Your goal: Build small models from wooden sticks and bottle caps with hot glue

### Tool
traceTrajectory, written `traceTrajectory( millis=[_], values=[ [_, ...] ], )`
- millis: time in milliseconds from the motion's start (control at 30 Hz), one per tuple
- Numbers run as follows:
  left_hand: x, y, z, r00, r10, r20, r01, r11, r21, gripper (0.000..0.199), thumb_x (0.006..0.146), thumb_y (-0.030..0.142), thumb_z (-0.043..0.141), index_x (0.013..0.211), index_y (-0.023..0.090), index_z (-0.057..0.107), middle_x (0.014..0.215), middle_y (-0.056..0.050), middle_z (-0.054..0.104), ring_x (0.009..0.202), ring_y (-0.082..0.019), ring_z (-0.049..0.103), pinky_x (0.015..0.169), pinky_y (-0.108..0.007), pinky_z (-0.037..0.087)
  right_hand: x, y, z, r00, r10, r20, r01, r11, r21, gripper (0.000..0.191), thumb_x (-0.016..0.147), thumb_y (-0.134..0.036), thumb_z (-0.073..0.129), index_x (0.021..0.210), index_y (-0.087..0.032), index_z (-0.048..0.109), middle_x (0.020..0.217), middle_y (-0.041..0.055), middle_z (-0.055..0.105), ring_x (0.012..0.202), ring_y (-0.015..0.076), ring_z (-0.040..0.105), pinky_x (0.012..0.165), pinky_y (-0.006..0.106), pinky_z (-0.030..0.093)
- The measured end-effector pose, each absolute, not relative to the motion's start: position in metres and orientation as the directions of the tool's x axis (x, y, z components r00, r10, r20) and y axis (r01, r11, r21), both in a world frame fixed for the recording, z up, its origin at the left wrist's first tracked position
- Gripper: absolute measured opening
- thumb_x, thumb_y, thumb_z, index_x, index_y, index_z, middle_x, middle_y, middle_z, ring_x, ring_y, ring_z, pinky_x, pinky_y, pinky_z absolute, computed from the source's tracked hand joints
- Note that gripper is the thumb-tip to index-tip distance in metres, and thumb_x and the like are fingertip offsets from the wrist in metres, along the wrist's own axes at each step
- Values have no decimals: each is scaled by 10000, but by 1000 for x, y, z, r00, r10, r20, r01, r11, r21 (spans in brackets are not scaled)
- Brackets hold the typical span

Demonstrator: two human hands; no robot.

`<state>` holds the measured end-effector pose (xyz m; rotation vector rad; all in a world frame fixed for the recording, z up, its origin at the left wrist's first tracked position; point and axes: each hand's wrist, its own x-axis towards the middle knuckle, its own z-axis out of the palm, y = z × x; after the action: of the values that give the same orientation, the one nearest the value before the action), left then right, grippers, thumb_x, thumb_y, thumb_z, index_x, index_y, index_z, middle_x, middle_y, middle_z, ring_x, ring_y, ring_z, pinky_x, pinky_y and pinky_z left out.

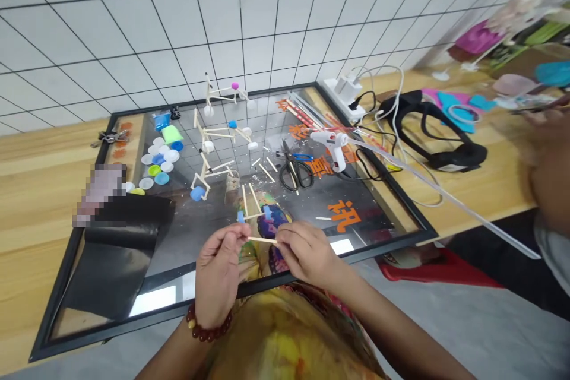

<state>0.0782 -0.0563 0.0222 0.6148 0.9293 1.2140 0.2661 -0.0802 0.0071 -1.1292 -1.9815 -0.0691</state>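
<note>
Above the near part of the panel (178,246), a stick (262,240) is pinched at its left end by the left hand (218,270), at its right end by the right hand (309,249). Its long axis is held left to right; just beyond, a frame (253,215) is placed, nearer the left hand.
</note>
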Motion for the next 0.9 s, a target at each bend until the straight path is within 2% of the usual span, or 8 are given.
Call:
traceTrajectory(
  millis=[100, 200, 267, 367, 467, 533, 667, 900],
  values=[
    [88, -61, 20, 104, 941, -323, -516, 329, 791, 328, 762, 348, 851, 1065, 243, 782, 1148, -77, 760, 1046, -172, 712, 946, -270, 561, 253, -78, 9, -196, 662, 723, 723, 596, -349, 139, 891, -95, 595, 1012, -163, 607, 892, 90, 724, 808, 187, 677, 736, 328, 576],
    [93, -64, 21, 179, 923, -341, -514, 383, 768, 193, 757, 334, 853, 885, 202, 796, 1038, -70, 765, 995, -159, 708, 859, -235, 573, 247, -76, 12, -284, 610, 739, 723, 643, -253, 89, 914, -130, 589, 978, -181, 622, 881, 72, 724, 792, 178, 675, 721, 318, 542],
    [91, -61, 24, 139, 943, -302, -527, 329, 783, 178, 770, 357, 840, 796, 192, 778, 923, -46, 749, 904, -145, 703, 813, -245, 582, 256, -71, 13, -325, 641, 695, 756, 617, -216, 44, 938, -195, 610, 897, -192, 626, 825, 48, 715, 742, 158, 662, 693, 296, 507],
    [78, -54, 30, 23, 981, -193, -514, 177, 839, 202, 797, 393, 813, 822, 197, 772, 806, -20, 697, 782, -127, 672, 767, -276, 588, 287, -52, 15, -182, 810, 557, 881, 386, -274, 184, 973, -278, 593, 812, -191, 618, 775, 35, 701, 678, 141, 635, 645, 271, 456],
    [66, -49, 35, -59, 995, -76, -478, 39, 877, 201, 826, 388, 788, 875, 193, 774, 697, 2, 617, 660, -86, 583, 655, -226, 535, 318, -23, 17, 119, 951, 286, 959, -36, -279, 188, 989, -281, 532, 1048, -156, 660, 969, 103, 734, 835, 204, 683, 701, 295, 459],
    [63, -50, 36, -63, 997, -51, -468, 16, 883, 209, 838, 390, 776, 889, 187, 774, 640, 16, 555, 614, -70, 527, 611, -205, 493, 329, -4, 17, 223, 968, 117, 959, -197, -202, 255, 983, -299, 523, 1112, -126, 658, 1055, 146, 729, 914, 252, 695, 732, 315, 461],
    [62, -56, 33, 3, 996, -88, -434, 81, 897, 228, 858, 415, 751, 880, 190, 776, 625, 16, 515, 600, -62, 491, 606, -201, 452, 330, 19, 17, 272, 962, -30, 959, -274, -69, 317, 990, -309, 449, 1069, -114, 686, 1081, 179, 726, 964, 287, 705, 756, 327, 467],
    [63, -68, 22, 105, 971, -213, -388, 237, 891, 255, 850, 462, 750, 874, 209, 773, 595, 29, 446, 592, -65, 435, 582, -200, 366, 328, 37, 23, 283, 947, -152, 955, -293, -53, 327, 930, -350, 482, 1000, -123, 707, 1002, 183, 755, 958, 335, 722, 728, 347, 461]
  ],
)
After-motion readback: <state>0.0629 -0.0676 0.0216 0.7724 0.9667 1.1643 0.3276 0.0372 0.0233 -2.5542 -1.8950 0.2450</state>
